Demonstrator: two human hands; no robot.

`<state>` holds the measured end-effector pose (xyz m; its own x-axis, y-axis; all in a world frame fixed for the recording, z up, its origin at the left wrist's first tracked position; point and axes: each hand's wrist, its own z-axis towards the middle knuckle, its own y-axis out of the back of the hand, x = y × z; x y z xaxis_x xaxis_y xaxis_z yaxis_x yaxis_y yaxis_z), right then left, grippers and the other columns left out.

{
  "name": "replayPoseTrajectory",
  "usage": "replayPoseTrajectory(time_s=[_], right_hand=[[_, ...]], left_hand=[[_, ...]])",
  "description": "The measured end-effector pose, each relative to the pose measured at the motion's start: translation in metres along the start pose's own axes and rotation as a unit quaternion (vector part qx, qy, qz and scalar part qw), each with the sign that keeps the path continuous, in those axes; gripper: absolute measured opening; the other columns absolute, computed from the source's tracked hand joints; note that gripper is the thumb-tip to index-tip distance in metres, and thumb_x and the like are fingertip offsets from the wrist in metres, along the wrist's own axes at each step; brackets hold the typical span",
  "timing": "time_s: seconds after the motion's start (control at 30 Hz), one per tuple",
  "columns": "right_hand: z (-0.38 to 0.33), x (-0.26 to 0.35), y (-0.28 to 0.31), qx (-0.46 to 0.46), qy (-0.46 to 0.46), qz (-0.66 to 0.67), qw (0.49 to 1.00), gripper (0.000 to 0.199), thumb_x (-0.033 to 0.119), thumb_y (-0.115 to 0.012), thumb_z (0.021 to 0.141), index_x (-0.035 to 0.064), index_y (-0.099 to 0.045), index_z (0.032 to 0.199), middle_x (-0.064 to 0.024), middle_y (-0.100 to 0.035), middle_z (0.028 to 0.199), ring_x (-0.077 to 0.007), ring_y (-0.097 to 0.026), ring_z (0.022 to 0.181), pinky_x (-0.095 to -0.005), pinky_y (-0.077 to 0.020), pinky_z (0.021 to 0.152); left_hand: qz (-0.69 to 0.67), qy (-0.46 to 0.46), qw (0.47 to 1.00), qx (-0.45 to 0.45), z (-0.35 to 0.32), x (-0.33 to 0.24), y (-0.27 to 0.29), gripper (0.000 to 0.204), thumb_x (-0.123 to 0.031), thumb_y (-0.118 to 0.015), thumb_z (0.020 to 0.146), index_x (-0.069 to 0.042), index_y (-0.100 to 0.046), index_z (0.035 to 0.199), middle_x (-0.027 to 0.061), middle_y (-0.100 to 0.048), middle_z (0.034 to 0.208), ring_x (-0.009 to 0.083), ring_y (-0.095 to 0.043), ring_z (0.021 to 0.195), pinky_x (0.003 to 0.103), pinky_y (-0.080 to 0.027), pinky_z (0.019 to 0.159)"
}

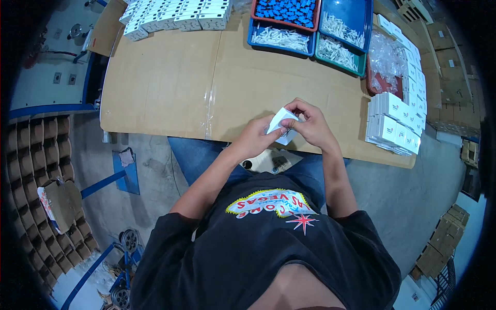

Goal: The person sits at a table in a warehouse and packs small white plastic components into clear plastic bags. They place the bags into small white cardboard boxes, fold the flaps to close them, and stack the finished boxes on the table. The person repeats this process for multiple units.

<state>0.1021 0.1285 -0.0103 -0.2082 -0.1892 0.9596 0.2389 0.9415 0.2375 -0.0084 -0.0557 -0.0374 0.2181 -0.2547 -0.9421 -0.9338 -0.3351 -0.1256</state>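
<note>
Close to the table's near edge, a small white box (281, 122) is held up between my two hands. My left hand (255, 135) grips its left side, thumb laid along the lower part. From the right, my right hand (311, 124) closes on the box's upper right corner with thumb and bent fingers. The box looks tilted, and my fingers cover part of it, so I cannot tell whether its flap is up. Both forearms come in from below, over my lap.
Cardboard covers the table (160, 88). Rows of white boxes (178, 15) stand far left. A red tray of blue parts (285, 11) and trays of white pieces (281, 40) sit far right of centre. A red bin with clear bags (386, 59) and stacked white boxes (395, 124) line the right.
</note>
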Motion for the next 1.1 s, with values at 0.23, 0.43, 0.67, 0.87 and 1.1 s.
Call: replayPoseTrajectory(time_s=[0.23,0.43,0.67,0.87,1.1], right_hand=[[0.013,-0.011,-0.012,-0.167,-0.006,0.122,0.978,0.043,0.01,-0.08,0.09,0.0003,-0.064,0.129,-0.0058,-0.069,0.111,-0.014,-0.063,0.105,-0.0315,-0.0525,0.094],[0.005,-0.009,-0.039,-0.215,-0.009,0.328,0.92,0.034,0.01,-0.07,0.099,-0.0027,-0.062,0.129,-0.0055,-0.069,0.109,-0.0131,-0.064,0.102,-0.0287,-0.053,0.093],[0.004,0.002,-0.024,-0.155,0.024,0.244,0.957,0.03,0.01,-0.068,0.1,-0.0019,-0.061,0.127,-0.0059,-0.069,0.113,-0.0131,-0.064,0.107,-0.0275,-0.0521,0.094],[0.003,0.017,-0.029,-0.132,0.069,0.234,0.961,0.033,0.003,-0.071,0.097,-0.0009,-0.061,0.128,-0.0056,-0.068,0.115,-0.0137,-0.064,0.108,-0.0299,-0.0537,0.094],[0.005,0.011,-0.03,-0.131,0.072,0.232,0.961,0.03,0.003,-0.073,0.095,-0.0003,-0.062,0.122,-0.005,-0.068,0.11,-0.0135,-0.065,0.103,-0.0297,-0.0536,0.091]], left_hand=[[-0.321,-0.062,0.921,-0.21,0.016,0.001,-0.007,0.033,-0.021,-0.066,0.103,-0.002,-0.062,0.13,0.0054,-0.069,0.116,0.0124,-0.064,0.108,0.032,-0.051,0.096],[-0.32,-0.078,0.921,-0.206,0.017,-0.003,0.004,0.035,-0.013,-0.069,0.099,-0.002,-0.06,0.13,0.0072,-0.068,0.122,0.014,-0.063,0.114,0.032,-0.048,0.103],[-0.197,-0.157,0.933,-0.256,0.01,-0.029,0.011,0.039,-0.012,-0.072,0.097,0.0,-0.061,0.133,0.0078,-0.07,0.12,0.0167,-0.064,0.115,0.032,-0.049,0.101],[-0.159,-0.161,0.955,-0.19,0.004,-0.032,0.026,0.035,-0.01,-0.07,0.099,0.001,-0.062,0.132,0.0091,-0.069,0.121,0.0158,-0.065,0.113,0.032,-0.051,0.1],[-0.132,-0.172,0.96,-0.176,-0.001,-0.035,0.027,0.031,-0.01,-0.068,0.1,0.001,-0.062,0.129,0.008,-0.07,0.118,0.0146,-0.065,0.109,0.03,-0.052,0.096]])
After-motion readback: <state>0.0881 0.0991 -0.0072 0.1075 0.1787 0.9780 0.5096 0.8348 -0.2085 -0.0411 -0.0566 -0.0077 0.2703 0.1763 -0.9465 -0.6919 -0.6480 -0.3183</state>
